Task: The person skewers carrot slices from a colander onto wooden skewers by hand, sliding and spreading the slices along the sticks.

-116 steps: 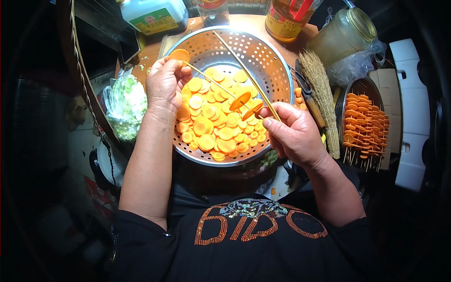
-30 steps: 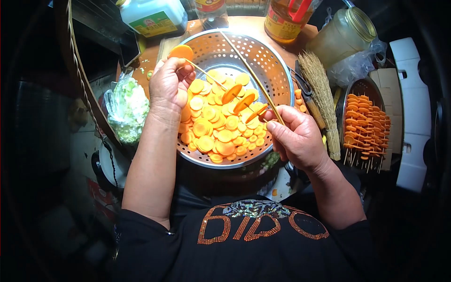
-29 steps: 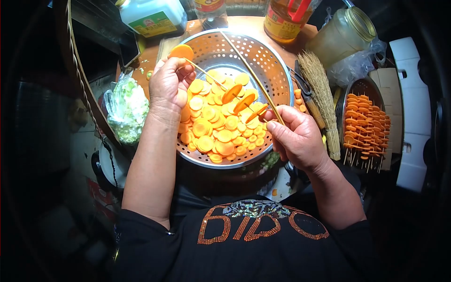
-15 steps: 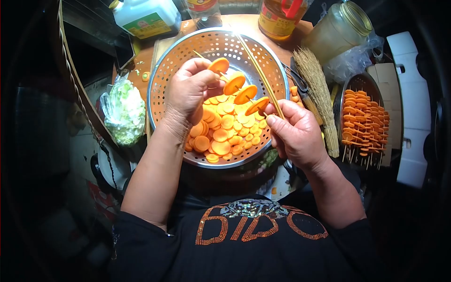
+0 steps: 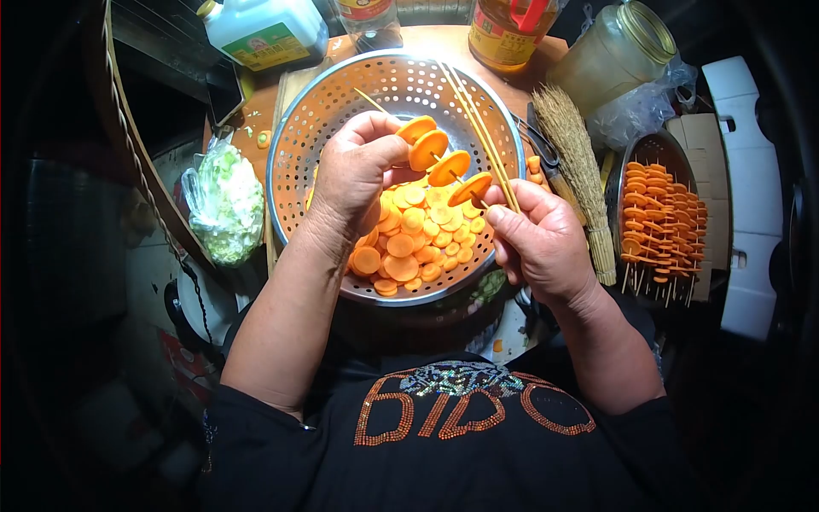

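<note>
Over the metal colander [image 5: 290, 128], a bamboo skewer [image 5: 369, 100] slants down to the right with several carrot slices [image 5: 449, 168] threaded along it. My left hand [image 5: 357, 166] pinches near the uppermost carrot slice [image 5: 417, 130], close to the one below it; its fingertips are partly hidden. The skewer's lower end sits in my right hand [image 5: 542, 239], just beneath the lowest slice. Between that hand's thumb and fingers are also two bare skewers [image 5: 478, 119], pointing up and away. Loose carrot slices [image 5: 401, 243] are heaped in the colander.
To the right, a dark basket [image 5: 627, 158] holds finished carrot skewers [image 5: 661, 222] beside a straw brush [image 5: 572, 145]. A bag of chopped greens [image 5: 226, 209] lies left. Behind stand a white jug [image 5: 264, 38], an oil bottle [image 5: 503, 38] and a glass jar [image 5: 614, 55].
The uppermost carrot slice has slid down the skewer, nearer the second slice. My left hand has shifted right with it. The bare skewers have tilted slightly right; my right hand has barely moved.
</note>
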`<move>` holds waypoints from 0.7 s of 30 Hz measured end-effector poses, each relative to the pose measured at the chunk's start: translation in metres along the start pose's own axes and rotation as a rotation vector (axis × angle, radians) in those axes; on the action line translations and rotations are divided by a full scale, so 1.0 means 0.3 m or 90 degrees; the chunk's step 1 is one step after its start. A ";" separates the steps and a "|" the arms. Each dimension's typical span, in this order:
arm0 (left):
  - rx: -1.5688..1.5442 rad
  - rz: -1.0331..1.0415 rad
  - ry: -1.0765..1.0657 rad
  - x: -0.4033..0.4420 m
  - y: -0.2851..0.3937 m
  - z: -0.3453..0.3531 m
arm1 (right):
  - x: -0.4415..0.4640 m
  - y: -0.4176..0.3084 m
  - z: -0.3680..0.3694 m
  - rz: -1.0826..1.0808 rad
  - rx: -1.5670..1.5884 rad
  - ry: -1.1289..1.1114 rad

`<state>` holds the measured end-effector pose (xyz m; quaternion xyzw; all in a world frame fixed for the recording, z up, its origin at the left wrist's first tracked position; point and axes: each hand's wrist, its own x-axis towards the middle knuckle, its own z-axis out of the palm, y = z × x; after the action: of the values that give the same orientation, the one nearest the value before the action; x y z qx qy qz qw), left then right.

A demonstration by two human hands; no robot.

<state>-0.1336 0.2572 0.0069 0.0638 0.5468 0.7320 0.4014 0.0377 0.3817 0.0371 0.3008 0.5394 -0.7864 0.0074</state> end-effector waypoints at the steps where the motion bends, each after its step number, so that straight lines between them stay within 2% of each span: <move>1: 0.001 0.000 -0.002 0.000 0.001 0.000 | 0.000 -0.001 0.001 0.000 0.001 0.000; 5: 0.032 0.003 0.002 0.012 0.002 -0.004 | -0.003 -0.010 0.009 -0.002 0.001 0.010; 13: 0.160 0.002 0.117 0.077 -0.020 -0.082 | -0.001 -0.017 -0.001 -0.026 0.034 0.059; 15: 0.286 -0.038 0.118 0.089 -0.045 -0.090 | -0.002 -0.016 0.000 -0.022 0.039 0.057; 17: 0.305 -0.049 0.099 0.098 -0.070 -0.089 | -0.001 -0.016 -0.001 -0.019 0.045 0.055; 20: 0.516 0.010 0.070 0.130 -0.134 -0.107 | -0.002 -0.017 -0.006 -0.021 0.050 0.048; 21: 0.516 0.010 0.069 0.134 -0.147 -0.111 | -0.003 -0.018 -0.006 -0.021 0.051 0.053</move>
<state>-0.1554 0.2624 -0.0577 0.1823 0.8109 0.4625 0.3087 0.0373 0.3852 0.0417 0.3244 0.5120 -0.7944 -0.0401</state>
